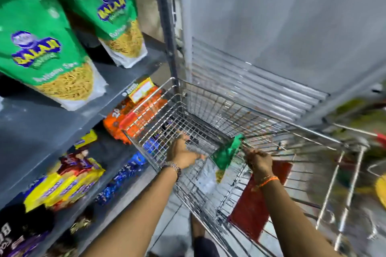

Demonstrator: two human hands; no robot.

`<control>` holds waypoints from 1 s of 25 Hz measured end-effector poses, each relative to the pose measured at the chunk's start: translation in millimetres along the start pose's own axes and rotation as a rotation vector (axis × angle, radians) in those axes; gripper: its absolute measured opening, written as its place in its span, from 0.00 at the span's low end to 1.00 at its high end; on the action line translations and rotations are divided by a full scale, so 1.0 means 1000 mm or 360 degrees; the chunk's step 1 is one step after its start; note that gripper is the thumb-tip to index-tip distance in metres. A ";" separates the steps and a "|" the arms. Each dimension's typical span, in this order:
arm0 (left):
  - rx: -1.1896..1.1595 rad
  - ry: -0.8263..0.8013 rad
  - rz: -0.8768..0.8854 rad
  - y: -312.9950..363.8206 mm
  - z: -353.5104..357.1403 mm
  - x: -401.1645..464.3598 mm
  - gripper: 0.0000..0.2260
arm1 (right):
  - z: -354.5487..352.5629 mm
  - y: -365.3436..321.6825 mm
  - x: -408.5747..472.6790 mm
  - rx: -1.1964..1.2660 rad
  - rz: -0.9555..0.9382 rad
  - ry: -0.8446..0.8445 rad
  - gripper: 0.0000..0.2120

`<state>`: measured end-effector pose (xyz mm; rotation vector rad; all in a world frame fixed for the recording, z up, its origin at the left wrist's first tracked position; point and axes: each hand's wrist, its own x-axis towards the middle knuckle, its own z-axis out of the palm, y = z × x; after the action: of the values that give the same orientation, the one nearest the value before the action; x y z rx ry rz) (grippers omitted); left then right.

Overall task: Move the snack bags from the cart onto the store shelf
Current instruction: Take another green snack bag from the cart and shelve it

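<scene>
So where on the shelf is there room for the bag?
The grey shelf is bare in front of and between the two standing green bags, out to its front edge. The shelf below is crowded with yellow packets and orange packets.

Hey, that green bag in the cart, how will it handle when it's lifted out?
Probably floppy: the green bag hangs and bends from the right hand pinching its top. Likely light, since one pinch carries it. The glossy film may be slippery, so the open left hand could support it.
</scene>
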<state>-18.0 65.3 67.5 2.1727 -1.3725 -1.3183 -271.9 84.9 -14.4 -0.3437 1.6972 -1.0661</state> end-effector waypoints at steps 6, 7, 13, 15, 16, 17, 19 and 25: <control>0.0015 -0.0369 -0.0377 -0.023 0.091 0.028 0.39 | 0.004 0.043 0.036 0.0050 0.0252 -0.0041 0.14; 0.0029 -0.0355 -0.0392 -0.029 0.103 0.033 0.43 | 0.008 0.047 0.046 0.0107 0.0298 -0.0061 0.14; 0.0345 -0.0421 -0.0328 -0.035 0.140 0.041 0.61 | 0.018 0.075 0.102 0.0301 0.0500 0.0009 0.15; 0.0329 -0.0484 -0.0361 -0.042 0.156 0.050 0.62 | 0.018 0.078 0.110 0.0386 0.0562 -0.0023 0.12; 0.0307 -0.0511 -0.0364 -0.044 0.159 0.051 0.63 | 0.017 0.079 0.111 0.0408 0.0573 -0.0074 0.11; 0.0324 -0.0501 -0.0310 -0.053 0.167 0.057 0.65 | 0.019 0.079 0.112 0.0427 0.0575 -0.0106 0.11; 0.0432 -0.0294 -0.0239 -0.076 0.185 0.070 0.65 | 0.024 0.085 0.117 0.0461 0.0588 -0.0156 0.15; 0.0563 -0.0232 -0.0340 -0.063 0.171 0.072 0.25 | 0.027 0.094 0.124 0.0539 0.0554 -0.0237 0.15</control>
<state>-107.0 80.2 -106.6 2.5599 -1.5664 -1.4224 -273.5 41.0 -165.6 0.0866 1.3526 -1.0155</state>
